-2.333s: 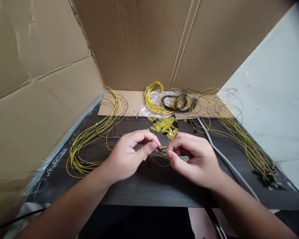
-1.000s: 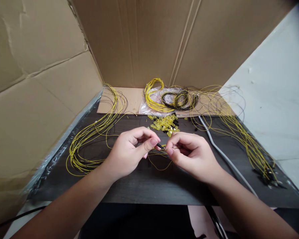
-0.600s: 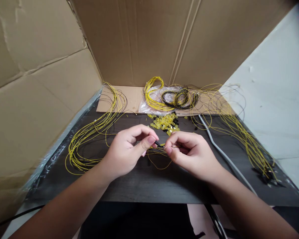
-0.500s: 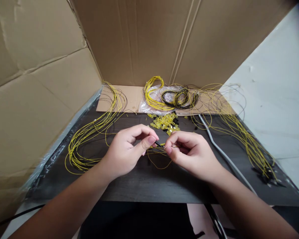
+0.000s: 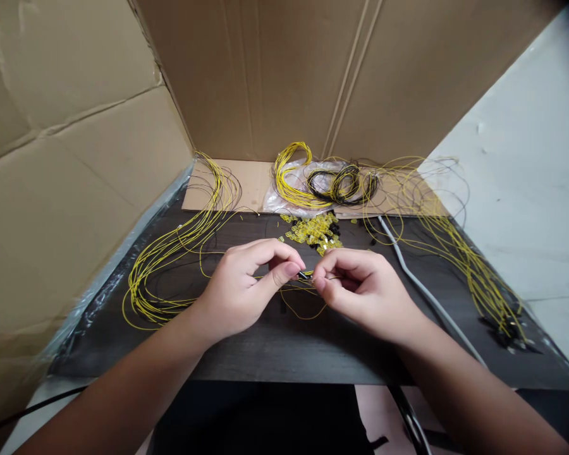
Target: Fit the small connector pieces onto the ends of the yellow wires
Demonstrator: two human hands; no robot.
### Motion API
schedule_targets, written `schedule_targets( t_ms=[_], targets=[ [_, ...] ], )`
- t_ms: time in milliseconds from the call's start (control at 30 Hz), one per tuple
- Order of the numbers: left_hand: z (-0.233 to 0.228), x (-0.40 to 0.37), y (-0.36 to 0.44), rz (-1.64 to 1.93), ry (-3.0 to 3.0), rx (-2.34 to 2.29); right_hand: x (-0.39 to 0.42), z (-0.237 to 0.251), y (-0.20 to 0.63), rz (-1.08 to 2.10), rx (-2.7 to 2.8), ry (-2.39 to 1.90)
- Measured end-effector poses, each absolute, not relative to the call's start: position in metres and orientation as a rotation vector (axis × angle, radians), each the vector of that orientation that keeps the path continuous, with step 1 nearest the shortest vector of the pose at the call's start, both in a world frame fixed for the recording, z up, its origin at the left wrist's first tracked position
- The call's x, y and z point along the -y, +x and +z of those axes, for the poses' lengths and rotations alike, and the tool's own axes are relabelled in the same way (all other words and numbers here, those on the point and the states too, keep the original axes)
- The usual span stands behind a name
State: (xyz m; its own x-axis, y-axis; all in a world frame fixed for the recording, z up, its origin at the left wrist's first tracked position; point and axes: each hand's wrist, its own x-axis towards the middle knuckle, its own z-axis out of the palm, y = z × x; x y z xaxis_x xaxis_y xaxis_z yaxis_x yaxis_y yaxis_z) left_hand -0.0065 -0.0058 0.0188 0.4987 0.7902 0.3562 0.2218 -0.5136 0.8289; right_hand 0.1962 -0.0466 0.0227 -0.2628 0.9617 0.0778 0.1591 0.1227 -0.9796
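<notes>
My left hand [image 5: 249,284] pinches a small black connector piece [image 5: 303,275] between thumb and forefinger, its end pointing right. Close beside it, my right hand [image 5: 360,287] is closed, thumb against forefinger, on a thin yellow wire [image 5: 332,278] at the connector's end. Whether wire and connector are joined is too small to tell. Several loose yellow wires [image 5: 308,318] hang or lie behind and below the fingers. Just beyond the hands is a pile of small yellow clear pieces [image 5: 313,230] mixed with black ones.
A bundle of yellow wires [image 5: 142,284] curves along the left. Coiled yellow wire [image 5: 284,180] and coiled black wire [image 5: 344,186] lie on a plastic bag at the back. At right are wires with black ends [image 5: 507,325] and a grey cable [image 5: 420,284]. Cardboard [image 5: 284,76] walls the back.
My left hand has shifted slightly right, bringing the black piece closer to the right hand's fingertips. The right hand stays almost still. The view has tilted very slightly.
</notes>
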Motion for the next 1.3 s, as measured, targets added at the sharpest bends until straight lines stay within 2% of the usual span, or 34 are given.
schedule_targets(
  t_ms=[1067, 1300],
  targets=[
    [0.0183, 0.0071, -0.0053, 1.034, 2.017, -0.917, 0.0466, 0.0245, 0.1924, 1.194, 1.545, -1.183],
    [0.0191, 0.0044, -0.0058, 1.074, 2.195, -0.838, 0.0476, 0.0217, 0.1960, 1.030, 1.600, -1.159]
  ],
)
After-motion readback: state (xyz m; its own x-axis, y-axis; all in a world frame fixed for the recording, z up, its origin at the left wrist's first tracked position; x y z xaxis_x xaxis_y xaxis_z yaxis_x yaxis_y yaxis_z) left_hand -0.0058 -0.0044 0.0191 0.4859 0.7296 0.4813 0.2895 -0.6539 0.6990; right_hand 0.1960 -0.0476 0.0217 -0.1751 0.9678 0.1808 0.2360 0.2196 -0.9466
